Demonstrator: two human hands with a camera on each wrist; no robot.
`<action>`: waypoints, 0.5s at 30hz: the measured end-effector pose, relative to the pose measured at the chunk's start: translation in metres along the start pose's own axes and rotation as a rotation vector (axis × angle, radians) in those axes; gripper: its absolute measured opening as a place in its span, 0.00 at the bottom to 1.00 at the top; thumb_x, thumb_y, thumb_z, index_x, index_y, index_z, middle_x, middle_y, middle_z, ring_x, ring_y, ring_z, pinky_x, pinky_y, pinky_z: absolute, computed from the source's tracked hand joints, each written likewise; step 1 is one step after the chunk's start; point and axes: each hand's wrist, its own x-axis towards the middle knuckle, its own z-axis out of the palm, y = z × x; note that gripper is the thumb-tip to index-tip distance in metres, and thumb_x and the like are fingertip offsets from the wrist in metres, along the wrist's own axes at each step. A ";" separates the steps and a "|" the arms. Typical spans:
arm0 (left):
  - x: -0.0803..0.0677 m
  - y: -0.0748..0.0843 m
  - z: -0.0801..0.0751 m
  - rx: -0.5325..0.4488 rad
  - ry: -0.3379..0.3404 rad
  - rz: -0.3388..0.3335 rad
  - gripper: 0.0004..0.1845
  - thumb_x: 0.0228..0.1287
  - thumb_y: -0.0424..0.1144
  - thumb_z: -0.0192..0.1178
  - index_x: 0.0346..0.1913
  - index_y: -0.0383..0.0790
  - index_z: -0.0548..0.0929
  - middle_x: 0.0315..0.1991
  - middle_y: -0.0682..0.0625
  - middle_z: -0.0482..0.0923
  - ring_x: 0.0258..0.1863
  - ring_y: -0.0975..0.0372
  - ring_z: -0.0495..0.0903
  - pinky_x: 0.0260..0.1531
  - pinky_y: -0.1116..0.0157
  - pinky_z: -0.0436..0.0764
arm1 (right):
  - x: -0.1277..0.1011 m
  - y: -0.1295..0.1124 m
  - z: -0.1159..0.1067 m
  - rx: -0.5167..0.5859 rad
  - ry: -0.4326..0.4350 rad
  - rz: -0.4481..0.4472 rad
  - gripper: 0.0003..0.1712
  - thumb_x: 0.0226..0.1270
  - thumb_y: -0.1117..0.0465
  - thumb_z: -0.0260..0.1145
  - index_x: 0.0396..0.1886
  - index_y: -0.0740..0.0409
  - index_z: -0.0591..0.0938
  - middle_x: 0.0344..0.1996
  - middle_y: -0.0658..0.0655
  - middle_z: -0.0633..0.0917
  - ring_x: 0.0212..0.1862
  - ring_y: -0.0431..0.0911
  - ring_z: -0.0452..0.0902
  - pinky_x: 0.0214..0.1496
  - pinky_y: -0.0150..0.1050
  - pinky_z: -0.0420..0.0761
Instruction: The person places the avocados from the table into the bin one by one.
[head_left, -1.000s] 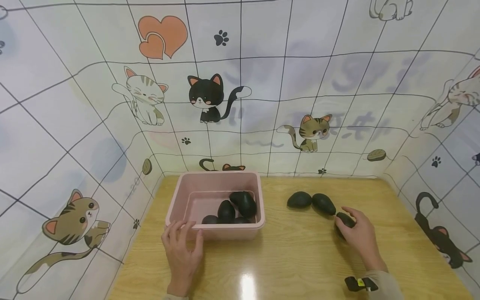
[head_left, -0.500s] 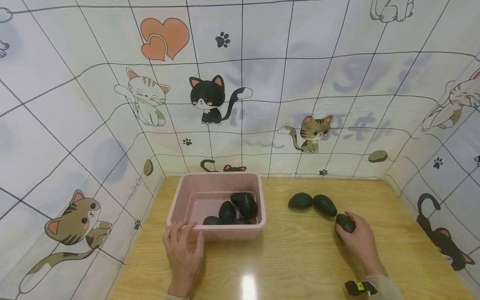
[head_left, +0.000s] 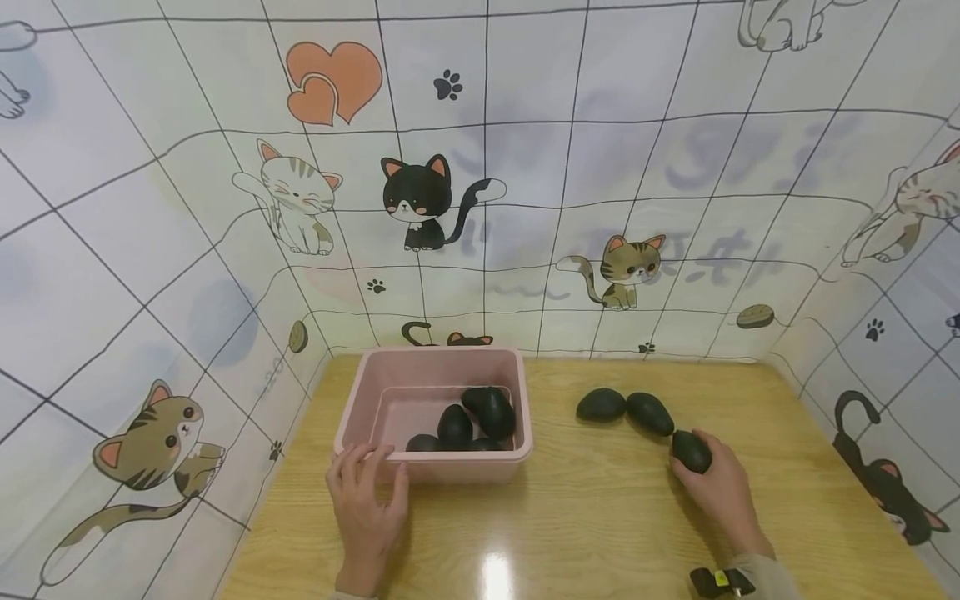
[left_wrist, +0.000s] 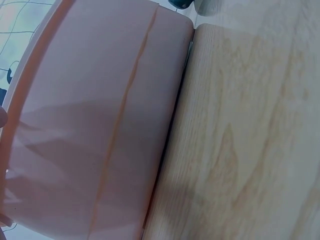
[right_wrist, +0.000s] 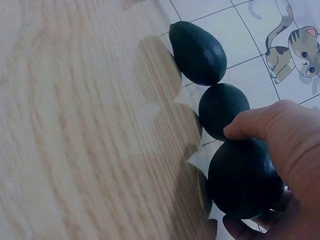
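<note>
My right hand (head_left: 720,483) grips a dark green avocado (head_left: 692,451) at the right of the table, thumb on one side and fingers on the other. In the right wrist view the held avocado (right_wrist: 242,180) shows its rounded side, with part of it behind the hand. Just beyond it lie two more avocados, a middle one (head_left: 649,413) and a far one (head_left: 601,405), in a slanting row. My left hand (head_left: 367,508) holds the front rim of a pink plastic bin (head_left: 468,468), fingers hooked over it and thumb against the outer wall. Several avocados (head_left: 491,412) lie inside, toward the bin's right.
The wooden table (head_left: 570,517) runs back to a white sheet wall (head_left: 525,208) printed with cats and grid lines. Side walls of the same sheet flank the table left and right. The bin stands at the back left, close to the rear wall.
The avocado in my right hand has turned within the fingers, so more of its rounded top shows. My left hand stays on the bin's rim. The head view has shifted slightly.
</note>
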 end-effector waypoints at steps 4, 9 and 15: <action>-0.001 0.000 0.000 0.009 0.001 0.012 0.15 0.62 0.43 0.68 0.49 0.40 0.87 0.53 0.37 0.82 0.61 0.39 0.70 0.70 0.37 0.61 | 0.000 0.002 0.001 0.006 -0.003 0.008 0.46 0.71 0.52 0.72 0.78 0.72 0.64 0.70 0.83 0.70 0.67 0.78 0.69 0.63 0.74 0.72; -0.001 0.000 0.000 0.012 0.005 0.018 0.15 0.62 0.43 0.67 0.49 0.39 0.87 0.53 0.37 0.82 0.61 0.39 0.70 0.71 0.37 0.61 | -0.001 0.003 0.001 0.008 0.005 0.013 0.45 0.70 0.52 0.73 0.77 0.71 0.65 0.71 0.82 0.69 0.68 0.77 0.69 0.64 0.73 0.73; 0.000 0.001 -0.001 0.009 -0.006 0.006 0.15 0.63 0.44 0.68 0.49 0.40 0.87 0.54 0.37 0.82 0.62 0.39 0.70 0.71 0.37 0.60 | -0.002 0.000 -0.002 0.018 0.016 0.025 0.45 0.71 0.52 0.72 0.77 0.70 0.65 0.72 0.82 0.69 0.69 0.78 0.68 0.65 0.74 0.71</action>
